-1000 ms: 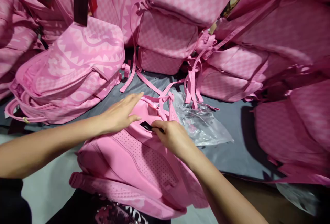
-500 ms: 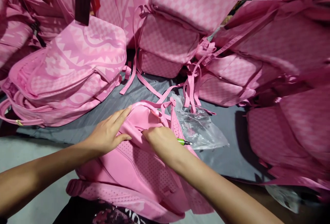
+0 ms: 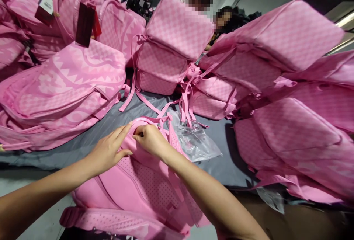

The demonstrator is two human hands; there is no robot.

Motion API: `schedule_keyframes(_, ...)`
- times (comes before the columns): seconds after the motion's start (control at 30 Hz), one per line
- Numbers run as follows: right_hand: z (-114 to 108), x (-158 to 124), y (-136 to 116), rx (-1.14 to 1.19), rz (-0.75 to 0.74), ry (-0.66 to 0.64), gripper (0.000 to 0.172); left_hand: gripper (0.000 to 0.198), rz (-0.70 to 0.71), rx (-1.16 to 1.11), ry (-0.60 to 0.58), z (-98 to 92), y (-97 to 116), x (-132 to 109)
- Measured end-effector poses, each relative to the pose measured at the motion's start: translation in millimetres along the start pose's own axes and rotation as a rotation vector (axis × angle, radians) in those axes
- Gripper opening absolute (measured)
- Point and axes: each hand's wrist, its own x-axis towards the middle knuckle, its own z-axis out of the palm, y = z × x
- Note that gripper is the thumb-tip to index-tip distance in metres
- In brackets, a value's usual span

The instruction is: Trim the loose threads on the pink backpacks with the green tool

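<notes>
A pink backpack (image 3: 107, 192) leans in front of me, its dotted back panel and straps towards me. My left hand (image 3: 110, 148) holds its upper left edge, fingers stretched along the top and thumb on the near side. My right hand (image 3: 152, 140) is closed in a fist at the top of the bag, by the handle loop. A dark bit shows between its curled fingers; the green-and-black pen-like tool seen in that hand earlier is mostly hidden now. Beside the bag's right side lies a clear plastic bag (image 3: 197, 144).
A patterned pink backpack (image 3: 66, 89) lies to the left on the grey cloth-covered table (image 3: 215, 173). Stacked checkered backpacks (image 3: 177, 30) stand behind, and more backpacks (image 3: 295, 129) fill the right. Hang tags (image 3: 84, 24) dangle at the upper left. People are partly visible beyond.
The view has tilted up, showing more of the stacks and the room behind. My right fist has moved slightly up along the bag's top, and the tool's green end has gone from sight.
</notes>
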Motion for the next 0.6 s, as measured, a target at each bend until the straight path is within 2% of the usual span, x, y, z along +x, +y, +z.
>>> schedule_keyframes(0.17, -0.9, -0.6, -0.1, 0.03, 0.053, -0.044, 0.021, 0.091, -0.012, 0.049, -0.019, -0.3, 1.8, -0.1)
schedule_keyframes(0.37, 3.1, -1.1, -4.1, -0.004, 0.03, 0.001, 0.021, 0.09, -0.02, 0.092, -0.035, -0.3, 1.8, 0.7)
schedule_keyframes(0.47, 1.2, -9.0, 7.5, 0.021, -0.028, -0.021, 0.012, 0.089, -0.013, 0.085, -0.027, -1.1, 2.8, -0.2)
schedule_keyframes(0.6, 3.2, -16.4, 23.7, 0.085, -0.218, -0.051, 0.032, 0.09, -0.007, 0.063, -0.025, -1.3, 3.6, -0.5)
